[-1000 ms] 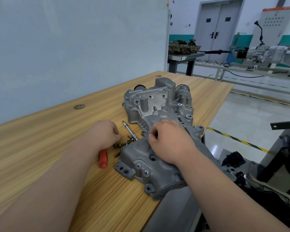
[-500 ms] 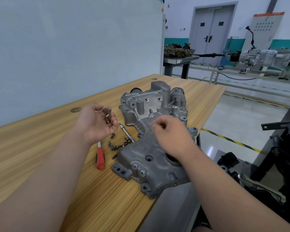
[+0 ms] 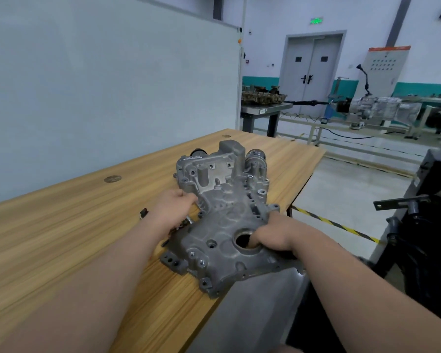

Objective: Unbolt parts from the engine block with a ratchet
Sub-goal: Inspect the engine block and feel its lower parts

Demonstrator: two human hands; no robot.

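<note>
Holding the grey cast-aluminium engine casting (image 3: 222, 220) at the wooden tabletop's (image 3: 61, 238) right edge, I have both hands on it. My right hand (image 3: 273, 235) grips its rim, a digit hooked in the round bore, and my left hand (image 3: 173, 207) curls against its left flank. Small dark loose bolts (image 3: 144, 213) lie by my left wrist, so I judge the unbolting well along. No ratchet shows.

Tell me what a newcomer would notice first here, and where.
A grey cast engine cover lies near the right edge of the wooden table. The right hand grips its right side, fingers hooked into the round hole, while the left hand touches its left side. Small dark bolts lie by the left wrist.
</note>
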